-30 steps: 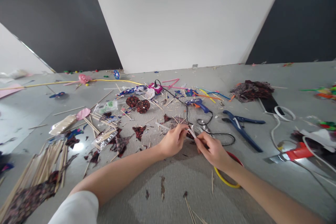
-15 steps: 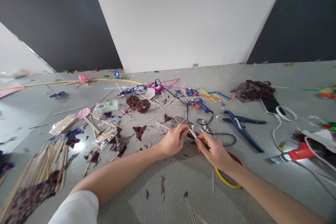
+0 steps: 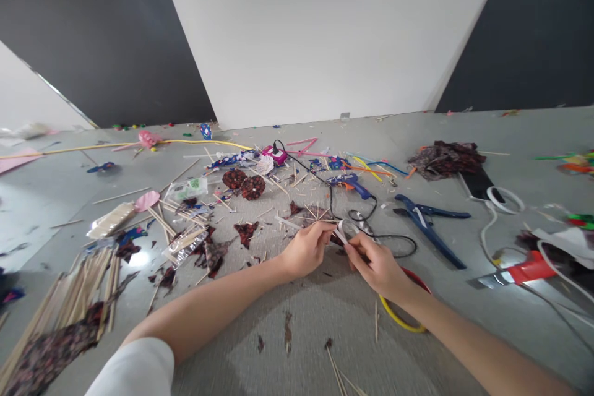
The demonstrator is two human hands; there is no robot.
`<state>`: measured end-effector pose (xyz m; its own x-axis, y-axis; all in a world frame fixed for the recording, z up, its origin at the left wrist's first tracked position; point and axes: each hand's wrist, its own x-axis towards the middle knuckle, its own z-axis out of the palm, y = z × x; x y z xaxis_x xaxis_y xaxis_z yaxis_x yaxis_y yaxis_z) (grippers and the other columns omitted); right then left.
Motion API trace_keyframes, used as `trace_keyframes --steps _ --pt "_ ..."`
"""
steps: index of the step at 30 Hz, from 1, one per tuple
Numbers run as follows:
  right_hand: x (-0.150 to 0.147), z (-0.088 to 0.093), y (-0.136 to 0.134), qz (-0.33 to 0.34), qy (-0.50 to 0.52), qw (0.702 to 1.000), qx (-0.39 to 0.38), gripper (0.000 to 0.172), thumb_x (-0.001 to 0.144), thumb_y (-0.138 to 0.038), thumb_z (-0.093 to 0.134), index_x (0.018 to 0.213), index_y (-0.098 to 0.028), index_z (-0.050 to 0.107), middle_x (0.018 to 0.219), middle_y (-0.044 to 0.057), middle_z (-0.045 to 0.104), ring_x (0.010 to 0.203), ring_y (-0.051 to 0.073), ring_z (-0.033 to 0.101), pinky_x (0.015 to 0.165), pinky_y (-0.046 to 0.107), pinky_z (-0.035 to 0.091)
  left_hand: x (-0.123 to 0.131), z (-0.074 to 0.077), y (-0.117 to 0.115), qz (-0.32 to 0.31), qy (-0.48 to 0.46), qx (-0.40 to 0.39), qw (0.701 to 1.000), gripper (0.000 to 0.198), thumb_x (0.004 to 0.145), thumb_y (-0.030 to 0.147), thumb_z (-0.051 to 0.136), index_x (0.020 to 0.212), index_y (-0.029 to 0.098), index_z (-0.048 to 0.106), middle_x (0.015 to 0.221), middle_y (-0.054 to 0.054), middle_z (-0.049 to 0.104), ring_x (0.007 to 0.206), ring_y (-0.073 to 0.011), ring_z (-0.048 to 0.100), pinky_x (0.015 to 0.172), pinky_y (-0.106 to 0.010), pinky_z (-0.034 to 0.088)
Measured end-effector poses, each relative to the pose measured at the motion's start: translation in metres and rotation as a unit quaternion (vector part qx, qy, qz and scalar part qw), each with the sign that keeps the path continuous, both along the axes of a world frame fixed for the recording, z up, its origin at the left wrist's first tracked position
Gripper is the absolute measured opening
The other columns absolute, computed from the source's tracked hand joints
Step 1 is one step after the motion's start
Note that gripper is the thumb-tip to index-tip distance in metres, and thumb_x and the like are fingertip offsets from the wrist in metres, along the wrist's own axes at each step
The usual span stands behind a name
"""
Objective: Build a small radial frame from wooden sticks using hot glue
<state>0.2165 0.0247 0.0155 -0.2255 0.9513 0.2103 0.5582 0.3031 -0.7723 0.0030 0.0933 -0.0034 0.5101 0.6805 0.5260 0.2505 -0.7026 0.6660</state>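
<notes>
White strip [image 3: 340, 236] slants away-left to near-right: far end pinched in fingers of my left hand [image 3: 305, 252], near end clamped by my right hand [image 3: 378, 265].

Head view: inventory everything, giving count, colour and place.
Strip: one, white, centre
Sticks: many, pale, mostly left
Fabric scraps: many, patterned, scattered
Round pieces: two, dark red, left of centre
Box: one, magenta, centre back
Glue gun: one, blue, right of centre
Hand tool: one, dark blue, right
Scraper-like tool: one, red, far right
Phone-like slab: one, black, right
Cords: several, black, white, yellow, spread
Left hand: one, on strip
Right hand: one, on strip
</notes>
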Motion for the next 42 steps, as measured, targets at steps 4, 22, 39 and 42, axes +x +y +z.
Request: trace_keyframes --steps 4,22,39,42 --pt "0.000 0.000 -0.001 0.002 0.001 1.000 -0.002 0.024 0.110 -0.043 0.047 0.094 -0.026 0.051 0.066 -0.003 0.063 0.059 0.016 0.062 0.060 0.028 0.047 0.001 -0.001 0.001 -0.003 -0.005 0.005 1.000 0.026 0.111 0.025 0.038 0.121 0.017 0.061 0.088 -0.006 0.071 0.077 -0.0148 0.068 0.073 -0.024 0.053" --pt "-0.001 0.002 0.000 0.002 0.002 1.000 0.003 0.025 0.110 -0.043 0.047 0.092 -0.026 0.051 0.065 -0.001 0.064 0.060 0.017 0.062 0.059 0.029 0.048 -0.001 0.005 0.002 -0.052 0.028 -0.071 0.996 0.023 0.111 0.030 0.038 0.118 0.018 0.056 0.085 -0.004 0.066 0.073 -0.0155 0.063 0.071 -0.025 0.048" --pt "-0.001 0.002 0.000 0.003 -0.006 1.000 0.004 0.026 0.110 -0.043 0.047 0.091 -0.025 0.052 0.066 -0.001 0.065 0.060 0.017 0.064 0.058 0.027 0.049 -0.002 -0.004 0.004 -0.064 0.034 -0.088 0.993 0.032 0.087 0.001 0.045 0.112 0.019 0.052 0.084 -0.003 0.059 0.074 -0.0170 0.057 0.070 -0.025 0.045" --pt "-0.001 0.002 0.000 0.002 -0.003 1.000 0.004 0.025 0.109 -0.043 0.047 0.091 -0.026 0.052 0.067 -0.001 0.065 0.060 0.017 0.064 0.059 0.028 0.050 -0.002 -0.006 0.004 -0.062 0.032 -0.076 0.995 0.032 0.087 0.000 0.044 0.111 0.019 0.052 0.084 -0.003 0.059 0.075 -0.0171 0.057 0.071 -0.026 0.045"
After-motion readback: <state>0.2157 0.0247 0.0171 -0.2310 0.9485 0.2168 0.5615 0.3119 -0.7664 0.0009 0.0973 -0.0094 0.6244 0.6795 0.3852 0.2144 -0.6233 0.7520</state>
